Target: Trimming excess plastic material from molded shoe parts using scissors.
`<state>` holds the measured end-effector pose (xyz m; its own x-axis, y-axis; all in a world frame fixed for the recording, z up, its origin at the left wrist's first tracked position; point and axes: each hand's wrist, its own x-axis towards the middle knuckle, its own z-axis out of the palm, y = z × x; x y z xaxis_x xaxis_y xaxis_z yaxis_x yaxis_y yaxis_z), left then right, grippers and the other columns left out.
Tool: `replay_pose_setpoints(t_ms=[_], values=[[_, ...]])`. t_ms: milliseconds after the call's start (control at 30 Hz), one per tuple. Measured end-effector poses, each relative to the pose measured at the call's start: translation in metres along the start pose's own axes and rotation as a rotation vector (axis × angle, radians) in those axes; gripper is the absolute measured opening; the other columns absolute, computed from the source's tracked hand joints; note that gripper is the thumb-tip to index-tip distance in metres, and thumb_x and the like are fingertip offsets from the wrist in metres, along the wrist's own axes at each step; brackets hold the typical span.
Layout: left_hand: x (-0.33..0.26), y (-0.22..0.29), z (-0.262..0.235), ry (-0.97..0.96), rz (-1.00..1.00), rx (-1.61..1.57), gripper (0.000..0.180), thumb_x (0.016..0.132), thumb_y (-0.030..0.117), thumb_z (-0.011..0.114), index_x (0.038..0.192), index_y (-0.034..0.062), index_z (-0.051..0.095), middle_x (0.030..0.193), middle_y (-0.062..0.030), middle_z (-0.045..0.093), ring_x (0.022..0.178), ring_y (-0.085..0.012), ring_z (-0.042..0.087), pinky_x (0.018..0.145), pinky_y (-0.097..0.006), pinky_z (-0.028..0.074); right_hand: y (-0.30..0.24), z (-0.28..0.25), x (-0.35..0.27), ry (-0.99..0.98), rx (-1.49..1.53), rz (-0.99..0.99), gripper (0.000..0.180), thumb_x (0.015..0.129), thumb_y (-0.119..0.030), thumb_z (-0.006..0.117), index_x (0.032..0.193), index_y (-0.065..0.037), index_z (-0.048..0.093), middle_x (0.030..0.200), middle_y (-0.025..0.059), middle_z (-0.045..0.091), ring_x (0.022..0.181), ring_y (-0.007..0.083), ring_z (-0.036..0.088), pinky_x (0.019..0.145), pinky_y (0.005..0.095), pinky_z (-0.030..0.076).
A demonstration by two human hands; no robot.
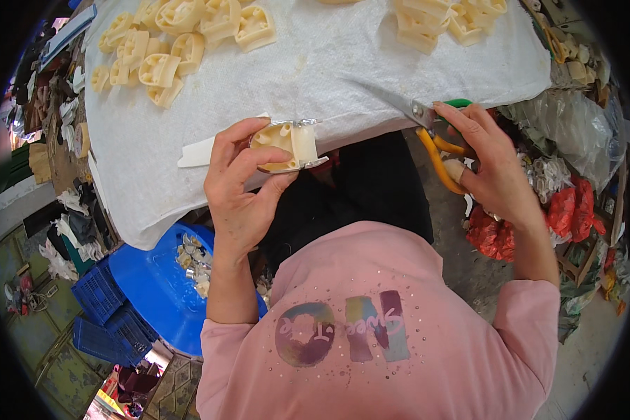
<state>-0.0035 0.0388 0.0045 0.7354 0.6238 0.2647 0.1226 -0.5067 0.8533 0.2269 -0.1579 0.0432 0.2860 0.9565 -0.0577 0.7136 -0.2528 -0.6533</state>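
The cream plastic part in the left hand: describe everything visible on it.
The cream plastic part is a chunky moulded piece with a curved outer wall and hollow ribbed pockets, looking like matt plastic. A thin shiny metal strip runs along its top and lower edges. The left hand pinches it, thumb below and fingers on its left side, holding it just past the near edge of the white cloth-covered table.

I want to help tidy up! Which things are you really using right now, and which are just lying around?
In use:
- cream part in left hand
- scissors in right hand

Lying about:
- cream parts on white cloth
- blue tub
- blue crates
- red bags
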Motion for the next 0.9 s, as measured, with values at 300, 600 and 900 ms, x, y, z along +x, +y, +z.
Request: replay_pose_setpoints(t_ms=[300,600,900], values=[[0.033,0.006,0.053,0.022,0.079,0.272,0.031,0.061,-0.005,0.073,0.09,0.007,0.068,0.111,-0.0112,0.056,0.107,-0.0239,0.054,0.093,-0.033,0.043,0.01,0.046,0.011,0.23,1.661,-0.068,0.076,0.078,-0.026,0.058,0.143,-0.005,0.027,0.111,0.0115,0.049,0.098,0.0172,0.05,0.093,0.03,0.037],[0.04,0.001,0.055,-0.116,-0.005,0.213,0.036,0.062,-0.011,0.069,0.093,0.0065,0.071,0.114,-0.0106,0.057,0.106,-0.025,0.057,0.092,-0.033,0.045,-0.012,0.046,0.037,0.617,1.558,-0.288,0.055,0.089,-0.015,0.046,0.14,-0.009,0.025,0.104,0.0161,0.048,0.081,0.0186,0.046,0.074,0.0347,0.04],[0.043,0.001,0.056,-0.123,-0.032,0.244,0.035,0.063,-0.012,0.068,0.093,0.0069,0.071,0.115,-0.0099,0.059,0.106,-0.0235,0.057,0.093,-0.033,0.045,0.004,0.085,0.064,0.437,1.644,-0.199,0.046,0.092,-0.016,0.044,0.135,-0.008,0.031,0.098,0.0129,0.048,0.081,0.0176,0.047,0.075,0.0346,0.041]])
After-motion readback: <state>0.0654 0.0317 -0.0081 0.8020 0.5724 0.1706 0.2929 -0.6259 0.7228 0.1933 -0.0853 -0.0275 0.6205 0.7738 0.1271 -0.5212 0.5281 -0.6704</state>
